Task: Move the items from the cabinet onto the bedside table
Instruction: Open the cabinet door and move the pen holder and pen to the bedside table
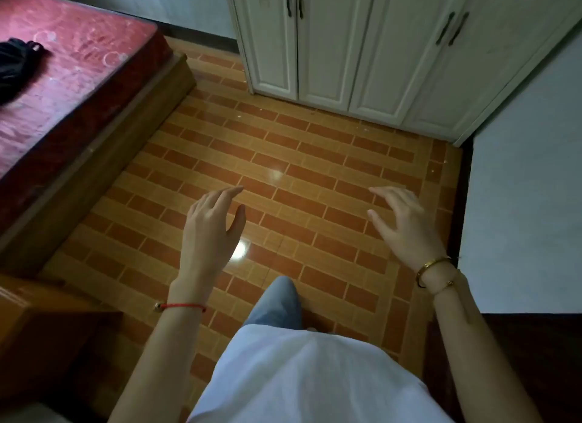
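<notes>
Head view: cabinet [346, 44] dead ahead, all doors closed, so its items are hidden. Left hand [209, 230] and right hand [403, 227] hover short of it, fingers spread, holding nothing. Bedside table [41, 322] sits well back-left. Looks like everything's left to do.

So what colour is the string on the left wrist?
Red, with a small bead; the head view shows it.

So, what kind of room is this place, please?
Most likely a bedroom: a bed with a red patterned mattress stands at the left, a white cabinet with closed doors stands ahead, and a wooden bedside table sits nearby.
</notes>
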